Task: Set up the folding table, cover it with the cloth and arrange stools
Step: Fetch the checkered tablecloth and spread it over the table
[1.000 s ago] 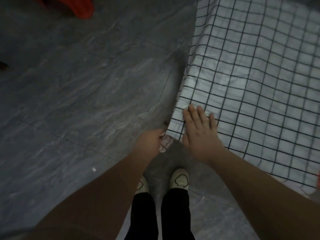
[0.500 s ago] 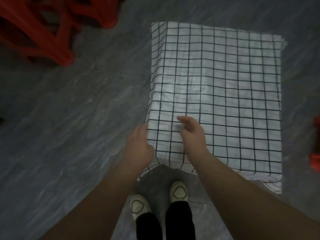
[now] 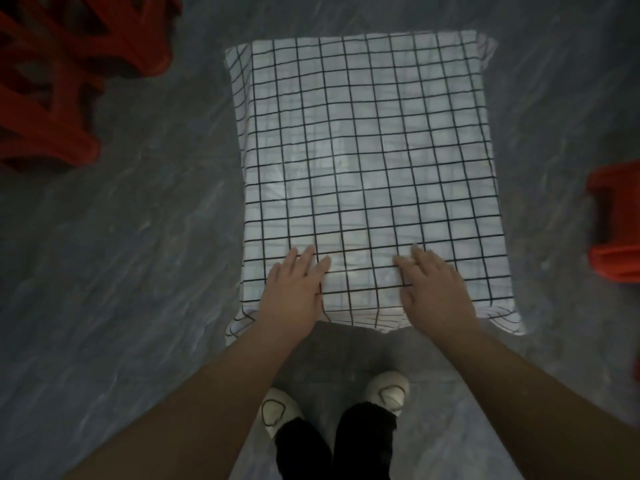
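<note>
Vs. half a sec ago: our left hand (image 3: pixel 294 289) was at the near-left corner of the cloth (image 3: pixel 374 150) and is now up on top of it. Our right hand (image 3: pixel 433 289), then curled w/ fingers bunched on the fabric, has slid out to the right & flattened. The hands were close together then; now they're well apart along the near edge. A sec ago the left seemed to grip the hanging corner below the top edge; that grip is gone.

Hands now: both released, palms down, fingers straight & slightly spread, resting flat on the cloth. Nothing grasped by either. How hard they press, we can't tell.

The cloth, white w/ black grid, lies under both palms & stretches away ahead of the fingertips, w/ side flaps dropping left of the left hand & right of the right hand. Its near hem hangs down below our wrists, between the hands & our shoes (image 3: pixel 277 408). The table under it is fully hidden.

The stack of red stools (image 3: pixel 52 81) sits far ahead-left of the left hand, well apart from the cloth. Another red stool (image 3: pixel 613 223) stands right of the right hand, apart from the cloth's right flap, partly cut by the frame edge.
</note>
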Motion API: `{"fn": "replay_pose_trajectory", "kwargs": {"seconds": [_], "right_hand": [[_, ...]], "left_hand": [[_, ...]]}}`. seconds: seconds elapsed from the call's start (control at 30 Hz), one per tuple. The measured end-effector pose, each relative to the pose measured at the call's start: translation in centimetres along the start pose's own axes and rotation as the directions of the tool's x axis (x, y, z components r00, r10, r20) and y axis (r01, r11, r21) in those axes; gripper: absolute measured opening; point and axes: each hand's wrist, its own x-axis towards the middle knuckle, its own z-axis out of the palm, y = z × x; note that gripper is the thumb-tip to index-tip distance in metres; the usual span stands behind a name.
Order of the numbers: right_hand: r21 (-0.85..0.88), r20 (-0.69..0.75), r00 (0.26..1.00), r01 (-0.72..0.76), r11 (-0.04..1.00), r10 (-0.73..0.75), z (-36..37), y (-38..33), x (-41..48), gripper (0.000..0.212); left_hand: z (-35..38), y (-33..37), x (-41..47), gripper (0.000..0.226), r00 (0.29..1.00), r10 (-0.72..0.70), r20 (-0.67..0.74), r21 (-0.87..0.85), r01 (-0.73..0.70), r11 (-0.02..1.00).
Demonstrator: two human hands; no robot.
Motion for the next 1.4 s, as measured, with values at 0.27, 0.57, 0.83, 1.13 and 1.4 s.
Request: {"fn": "replay_pose_trajectory", "kwargs": {"seconds": [0.27,0.57,0.83,1.13,1.4], "right_hand": [[0.042,0.0,0.99,-0.14,0.989,0.14,-3.0,3.9,0.4,0.052],[0.079,-0.099,0.988,0.126,0.989,-0.118,-6.3,-1.1,6.5,0.051],[-0.07,0.066,0.978,0.201,0.977,-0.197,-6.3,-0.6,11.3,0.055],[-0.013,0.104,0.97,-0.221,0.975,0.221,-10.3,4.9,11.8,0.044],[0.07,-0.053,0.999,0.0,0.998,0.003,-11.5,0.1,18.6,0.042]], "left_hand": [[-3.2,1.2,1.1,0.047,0.997,-0.074,0.036,-0.035,0.075,0.997],[-6.8,4.9,7.5,0.042,0.994,-0.006,-0.109,-0.101,-0.005,0.995],[-6.7,2.4,11.6,0.039,0.997,0.066,-0.049,-0.013,-0.067,0.998],[-8.5,-3.1,11.0,0.039,0.997,-0.07,0.024,-0.086,0.072,0.994],[-12.4,-2.1,17.0,0.037,0.995,-0.052,-0.081,-0.17,0.037,0.985]]}}
